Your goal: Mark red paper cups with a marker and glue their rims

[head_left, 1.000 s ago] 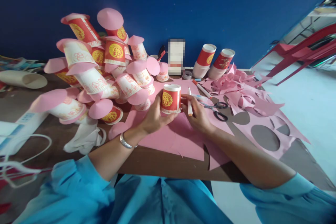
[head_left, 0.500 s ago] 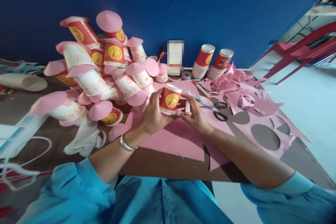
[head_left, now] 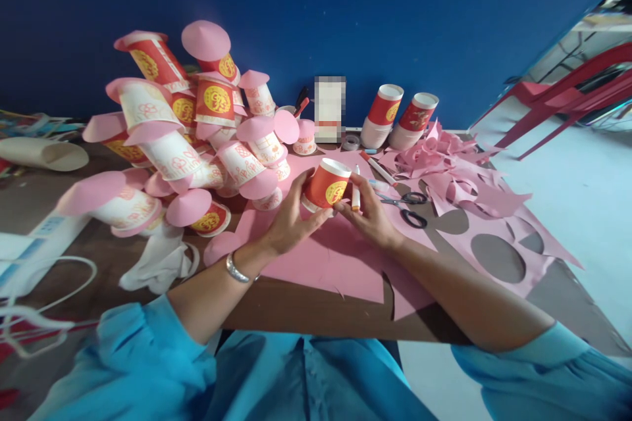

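Note:
A red paper cup (head_left: pixel 323 185) with a yellow printed emblem is held above the pink paper, its white rim up and tilted slightly. My left hand (head_left: pixel 289 220) is closed around its left side, thumb along the bottom. My right hand (head_left: pixel 375 217) steadies the cup's right side with its fingertips. Tucked in that same hand is a white marker (head_left: pixel 356 192) with an orange end, standing nearly upright. Pink paper sheets (head_left: pixel 320 263) lie beneath both hands. Black-handled scissors (head_left: pixel 412 207) rest just right of my right hand.
Many cups with pink paper cones (head_left: pixel 162 151) are piled on the left. Two cup stacks (head_left: pixel 382 115) stand by the blue wall, beside pink paper scraps (head_left: pixel 444 151). A tape roll (head_left: pixel 351 142), an orange-capped marker (head_left: pixel 380 168) and a white cloth (head_left: pixel 158 260) lie on the table.
The cup has turned in my hands, its yellow emblem shifting to the right, and it has moved slightly right. Both hands keep their hold; the marker has shifted a little with my right hand.

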